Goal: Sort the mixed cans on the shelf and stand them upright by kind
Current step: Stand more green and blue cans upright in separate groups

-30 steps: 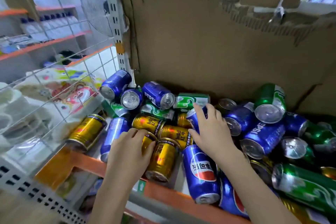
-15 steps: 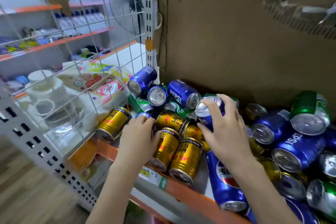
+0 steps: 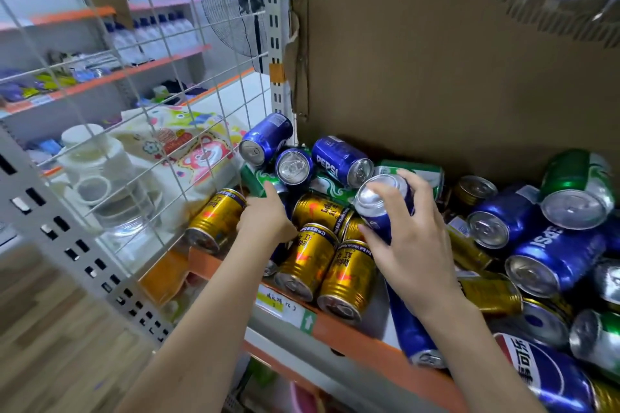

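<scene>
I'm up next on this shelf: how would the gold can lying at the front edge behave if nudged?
The gold can lies on its side with its end over the orange shelf lip, so it would probably roll or slide off. Its neighbour gold can touches it and may shift too. Its glossy metal looks slippery.

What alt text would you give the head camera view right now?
A right hand grips a blue can above a jumble of gold, blue and green cans lying on an orange-edged shelf, while the left hand reaches among them.

Left of the wire grid panel (image 3: 134,84) sit stacked white bowls (image 3: 92,157); behind it, a cartoon-print bag (image 3: 188,147), a standing fan (image 3: 236,10).
</scene>
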